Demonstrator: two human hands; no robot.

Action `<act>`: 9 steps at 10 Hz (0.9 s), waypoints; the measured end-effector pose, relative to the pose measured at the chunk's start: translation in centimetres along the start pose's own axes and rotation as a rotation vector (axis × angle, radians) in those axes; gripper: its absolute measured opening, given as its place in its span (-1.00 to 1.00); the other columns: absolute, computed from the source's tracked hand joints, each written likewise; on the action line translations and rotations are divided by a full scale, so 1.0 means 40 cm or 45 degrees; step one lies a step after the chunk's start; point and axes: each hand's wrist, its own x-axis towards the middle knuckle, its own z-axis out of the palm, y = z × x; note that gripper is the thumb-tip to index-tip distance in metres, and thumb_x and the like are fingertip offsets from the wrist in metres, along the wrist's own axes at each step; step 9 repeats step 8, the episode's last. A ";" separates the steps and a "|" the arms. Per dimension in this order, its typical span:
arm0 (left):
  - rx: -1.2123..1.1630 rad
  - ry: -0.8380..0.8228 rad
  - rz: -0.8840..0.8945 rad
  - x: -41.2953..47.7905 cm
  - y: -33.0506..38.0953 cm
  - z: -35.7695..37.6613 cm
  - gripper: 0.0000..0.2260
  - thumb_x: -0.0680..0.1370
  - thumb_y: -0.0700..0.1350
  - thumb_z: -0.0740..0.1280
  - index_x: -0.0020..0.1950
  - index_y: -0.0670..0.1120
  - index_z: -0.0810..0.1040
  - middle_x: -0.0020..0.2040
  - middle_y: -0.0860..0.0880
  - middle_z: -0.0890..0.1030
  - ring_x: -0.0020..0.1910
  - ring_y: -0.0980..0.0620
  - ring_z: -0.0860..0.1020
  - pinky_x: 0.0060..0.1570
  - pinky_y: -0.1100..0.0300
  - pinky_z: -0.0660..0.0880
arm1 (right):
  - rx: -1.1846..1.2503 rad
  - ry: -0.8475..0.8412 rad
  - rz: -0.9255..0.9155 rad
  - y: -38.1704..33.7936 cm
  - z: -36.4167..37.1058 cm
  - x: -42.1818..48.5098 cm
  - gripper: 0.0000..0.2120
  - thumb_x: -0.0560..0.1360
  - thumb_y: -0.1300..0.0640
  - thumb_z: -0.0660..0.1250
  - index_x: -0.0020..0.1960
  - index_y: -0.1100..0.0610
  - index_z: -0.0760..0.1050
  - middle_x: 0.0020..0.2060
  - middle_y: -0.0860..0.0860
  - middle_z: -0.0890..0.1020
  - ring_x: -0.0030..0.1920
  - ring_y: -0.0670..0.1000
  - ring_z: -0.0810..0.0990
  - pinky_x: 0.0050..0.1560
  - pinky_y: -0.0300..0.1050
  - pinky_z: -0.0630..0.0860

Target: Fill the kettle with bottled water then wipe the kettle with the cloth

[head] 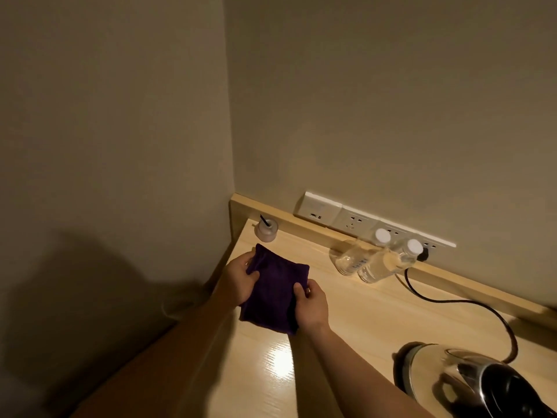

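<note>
My left hand grips far-left edge of folded purple cloth; my right hand grips its right edge, thumb on top. Cloth held over left part of wooden table. Kettle stands near right, lid open, black cord running to wall sockets. Two capped water bottles stand far, below sockets. Small diffuser jar in far-left corner.
</note>
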 end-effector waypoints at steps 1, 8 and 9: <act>0.141 0.090 0.075 0.007 -0.026 0.011 -0.55 0.57 -0.31 0.37 0.47 -0.18 0.46 0.31 -0.17 0.62 0.30 -0.15 0.58 0.22 0.20 0.43 | -0.195 0.099 0.008 0.015 0.013 0.017 -0.88 0.67 0.07 0.31 0.03 0.11 0.49 -0.13 -0.02 0.65 -0.08 0.07 0.63 -0.08 -0.02 0.55; 1.209 0.164 0.682 -0.018 -0.110 0.020 -0.36 0.63 0.24 0.11 0.62 -0.07 0.24 0.62 -0.03 0.22 0.62 -0.08 0.22 0.56 -0.15 0.04 | -1.451 -0.202 -0.640 0.028 -0.048 -0.017 -0.13 0.60 -0.48 -0.16 0.66 0.02 -0.37 0.65 -0.02 -0.34 0.64 0.02 -0.38 0.66 0.11 -0.18; 1.209 0.164 0.682 -0.018 -0.110 0.020 -0.36 0.63 0.24 0.11 0.62 -0.07 0.24 0.62 -0.03 0.22 0.62 -0.08 0.22 0.56 -0.15 0.04 | -1.451 -0.202 -0.640 0.028 -0.048 -0.017 -0.13 0.60 -0.48 -0.16 0.66 0.02 -0.37 0.65 -0.02 -0.34 0.64 0.02 -0.38 0.66 0.11 -0.18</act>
